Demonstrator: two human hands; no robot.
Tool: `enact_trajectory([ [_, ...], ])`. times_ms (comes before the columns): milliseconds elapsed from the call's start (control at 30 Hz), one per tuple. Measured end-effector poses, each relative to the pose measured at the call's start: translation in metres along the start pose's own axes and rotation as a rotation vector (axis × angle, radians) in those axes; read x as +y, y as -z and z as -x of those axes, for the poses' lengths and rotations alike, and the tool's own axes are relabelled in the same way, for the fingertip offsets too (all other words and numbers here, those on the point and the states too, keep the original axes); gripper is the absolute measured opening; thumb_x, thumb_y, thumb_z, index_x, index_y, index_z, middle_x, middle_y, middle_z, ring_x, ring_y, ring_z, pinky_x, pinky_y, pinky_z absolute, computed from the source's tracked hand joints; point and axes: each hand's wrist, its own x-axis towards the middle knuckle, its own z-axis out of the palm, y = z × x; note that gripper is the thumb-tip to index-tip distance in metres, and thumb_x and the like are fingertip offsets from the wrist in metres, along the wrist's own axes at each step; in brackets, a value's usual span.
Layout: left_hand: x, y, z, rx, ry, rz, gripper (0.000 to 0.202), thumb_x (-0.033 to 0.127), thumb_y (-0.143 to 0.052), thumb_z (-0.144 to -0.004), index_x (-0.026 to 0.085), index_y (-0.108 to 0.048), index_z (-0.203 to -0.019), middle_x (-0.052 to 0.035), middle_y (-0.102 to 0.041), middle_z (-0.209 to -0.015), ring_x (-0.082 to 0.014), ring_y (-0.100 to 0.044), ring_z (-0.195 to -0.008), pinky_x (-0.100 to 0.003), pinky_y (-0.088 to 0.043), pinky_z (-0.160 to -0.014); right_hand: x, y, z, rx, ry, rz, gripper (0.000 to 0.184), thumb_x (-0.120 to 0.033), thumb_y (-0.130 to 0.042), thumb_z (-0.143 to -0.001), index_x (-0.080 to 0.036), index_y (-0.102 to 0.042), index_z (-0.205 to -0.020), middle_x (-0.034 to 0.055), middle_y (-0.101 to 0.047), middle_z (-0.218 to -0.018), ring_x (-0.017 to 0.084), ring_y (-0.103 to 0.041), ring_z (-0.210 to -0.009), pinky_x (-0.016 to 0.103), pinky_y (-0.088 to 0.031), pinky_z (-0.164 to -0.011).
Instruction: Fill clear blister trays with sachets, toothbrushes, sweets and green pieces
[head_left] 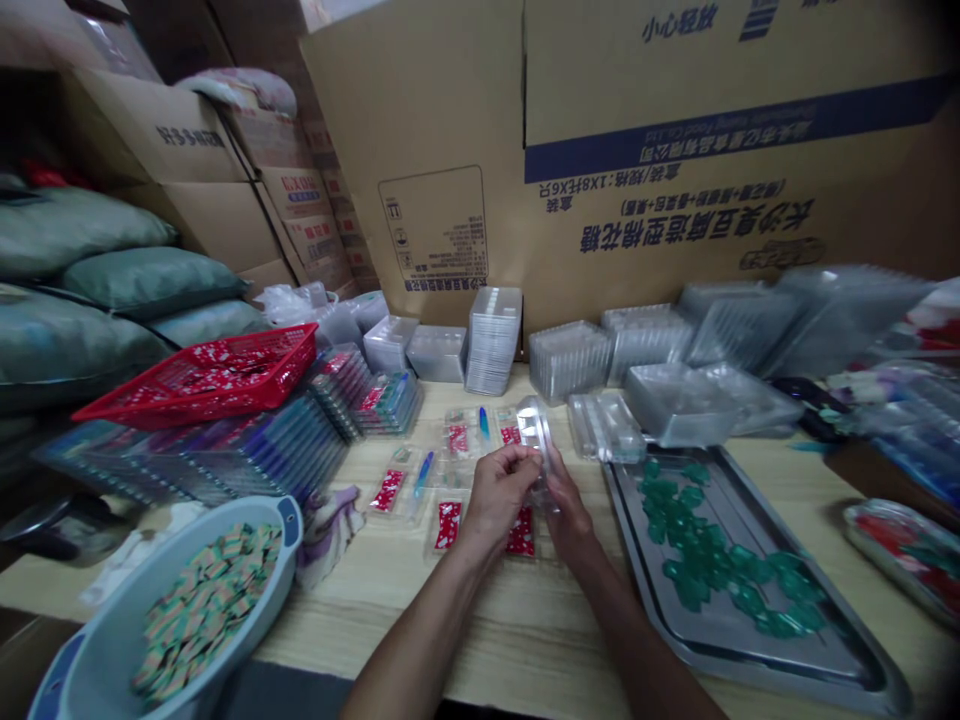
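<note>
Between my two hands, a narrow clear plastic tray (534, 428), perhaps several nested together, stands tilted on edge. The fingers of my left hand (497, 488) pinch its near side. My right hand (568, 510) grips its right side, partly hidden behind it. Below and left of the hands lie clear trays holding red patterned packets (448, 525). Another red packet (388, 490) lies further left beside a blue pen-like piece (424, 472). A second blue piece (484, 425) sits in a tray farther back. One packet is partly covered by my left hand.
On the right, a metal tray (705, 640) holds green pieces (697, 550). A blue basin (289, 540) of small striped packets stands at the left. Behind it, a red basket (296, 352) rests on stacked filled trays (247, 455). Stacked clear trays (493, 345) line a large carton (450, 120).
</note>
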Motion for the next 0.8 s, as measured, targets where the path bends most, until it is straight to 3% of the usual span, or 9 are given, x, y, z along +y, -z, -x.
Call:
enact_trajectory([
  [167,0.013,0.016,-0.004,-0.002,-0.001,0.003,0.036,0.046,-0.084,-0.063,0.014,-0.067,-0.065,0.0041,-0.050,-0.055,-0.0070,-0.037,-0.053,-0.022,-0.026,-0.054,-0.013,-0.001,-0.003,0.048,-0.056,-0.067,0.069,-0.061,-0.056,-0.087,-0.029,-0.049,-0.148,0.0067,-0.063,-0.140,0.032,-0.061,-0.127,0.055,-0.047,-0.109],
  [333,0.007,0.018,-0.002,-0.040,-0.023,-0.088,0.035,0.046,-0.082,-0.067,0.014,-0.068,-0.071,0.0026,-0.053,-0.060,-0.0086,-0.040,-0.056,-0.023,-0.030,-0.058,-0.010,-0.003,0.000,-0.095,-0.054,0.056,0.064,-0.061,-0.061,-0.087,-0.031,-0.055,-0.143,0.0023,-0.058,-0.147,0.027,-0.038,-0.148,0.049,-0.032,-0.122],
  [433,0.002,0.012,0.003,-0.099,-0.052,-0.137,0.035,0.047,-0.080,-0.070,0.014,-0.069,-0.075,0.0015,-0.056,-0.065,-0.0095,-0.043,-0.060,-0.023,-0.031,-0.059,-0.006,-0.002,0.000,-0.116,-0.013,0.081,0.062,-0.056,-0.066,-0.085,-0.032,-0.056,-0.142,0.0006,-0.058,-0.145,0.026,-0.040,-0.146,0.047,-0.030,-0.123],
  [533,0.004,0.008,0.004,-0.127,-0.027,-0.104,0.037,0.049,-0.081,-0.069,0.014,-0.068,-0.075,0.0015,-0.056,-0.065,-0.0094,-0.043,-0.059,-0.023,-0.032,-0.059,-0.003,0.004,-0.002,-0.018,-0.040,-0.055,0.054,-0.052,-0.068,-0.082,-0.030,-0.066,-0.130,0.0031,-0.070,-0.129,0.030,-0.060,-0.127,0.049,-0.046,-0.111],
  [633,0.012,0.010,0.001,-0.095,-0.001,-0.027,0.038,0.049,-0.082,-0.069,0.014,-0.066,-0.072,0.0031,-0.051,-0.060,-0.0082,-0.040,-0.056,-0.022,-0.030,-0.057,-0.005,0.009,-0.005,0.091,-0.073,-0.169,0.040,-0.056,-0.058,-0.086,-0.029,-0.074,-0.111,0.0049,-0.077,-0.108,0.029,-0.071,-0.101,0.049,-0.057,-0.092],
  [800,0.028,0.033,-0.011,-0.044,0.005,0.087,0.038,0.043,-0.088,-0.061,0.014,-0.066,-0.072,0.0028,-0.052,-0.063,-0.0074,-0.040,-0.057,-0.022,-0.031,-0.057,-0.016,0.014,-0.007,0.133,-0.086,-0.260,0.046,-0.054,-0.054,-0.090,-0.029,-0.069,-0.125,0.0054,-0.076,-0.112,0.027,-0.073,-0.093,0.049,-0.058,-0.087],
])
